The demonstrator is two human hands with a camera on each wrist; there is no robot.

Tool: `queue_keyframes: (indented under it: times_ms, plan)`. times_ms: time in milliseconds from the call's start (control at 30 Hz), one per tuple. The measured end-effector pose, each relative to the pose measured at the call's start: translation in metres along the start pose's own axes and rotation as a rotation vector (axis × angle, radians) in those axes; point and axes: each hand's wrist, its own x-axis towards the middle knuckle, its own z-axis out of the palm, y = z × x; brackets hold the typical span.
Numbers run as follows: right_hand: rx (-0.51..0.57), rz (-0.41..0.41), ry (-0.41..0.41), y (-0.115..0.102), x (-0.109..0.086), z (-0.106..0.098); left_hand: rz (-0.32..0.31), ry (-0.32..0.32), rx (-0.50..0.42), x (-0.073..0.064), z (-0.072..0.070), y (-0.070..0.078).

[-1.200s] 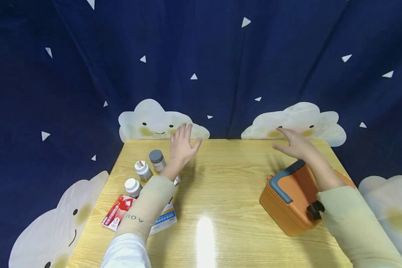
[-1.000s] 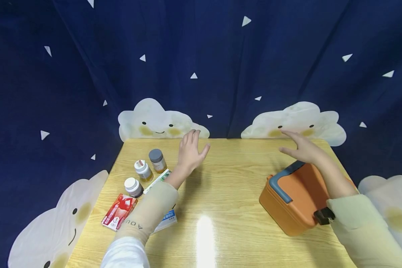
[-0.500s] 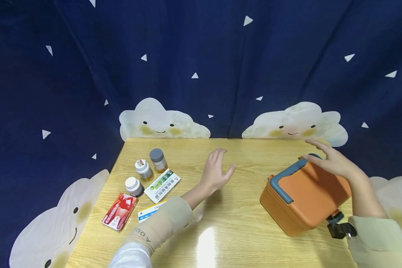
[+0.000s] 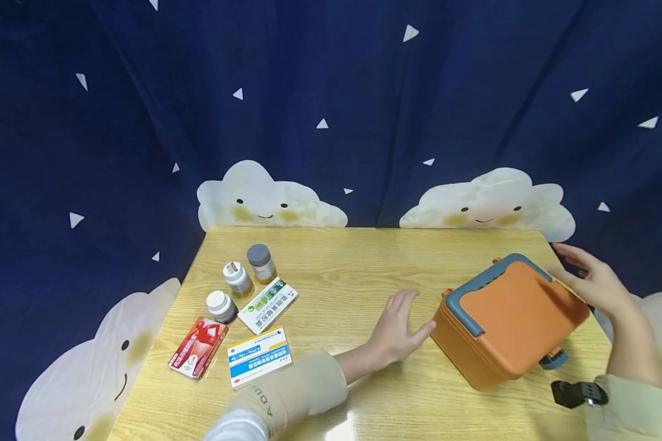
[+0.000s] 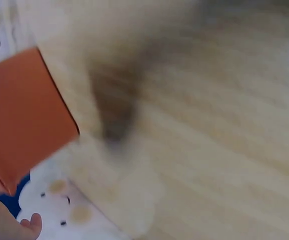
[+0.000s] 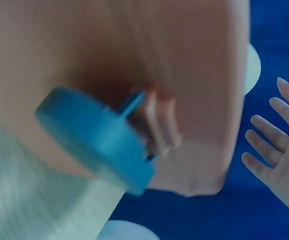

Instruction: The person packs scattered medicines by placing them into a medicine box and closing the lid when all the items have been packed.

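Case [image 4: 521,321]: stood on the table [image 4: 336,269] at 3 o'clock from its centre; step in hand was judged to be positioning both hands about it.
Latch [image 4: 554,359]: stood out at the case's 4 o'clock.
Left hand [image 4: 387,337]: lay at 9 o'clock, fingers extended, nothing grasped; thumb contact could not be told.
Right hand [image 4: 604,288]: hung near 2 o'clock, fingers relaxed, nothing grasped; next move probably called for both hands to meet the case.
Bottles [image 4: 238,278]: three stood upright toward 9 o'clock, untouched.
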Motion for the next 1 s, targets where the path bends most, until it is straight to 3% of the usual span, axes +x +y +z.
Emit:
queue_keyframes:
  times_ms: [200, 433, 767, 1000]
  plan:
    - [0.03, 0.075, -0.005, 0.018, -0.009, 0.001, -0.035, -0.074, -0.046, -0.011, 0.019, 0.015]
    - [0.078, 0.175, -0.066, 0.033, -0.015, 0.005, -0.078, -0.097, -0.158, -0.016, 0.038, 0.022]
    - [0.075, 0.186, -0.057, 0.053, -0.02, 0.015, -0.156, -0.121, -0.291, -0.02, 0.053, 0.034]
    - [0.091, 0.156, -0.065, 0.057, -0.02, 0.017, -0.184, -0.09, -0.391, -0.019, 0.059, 0.041]
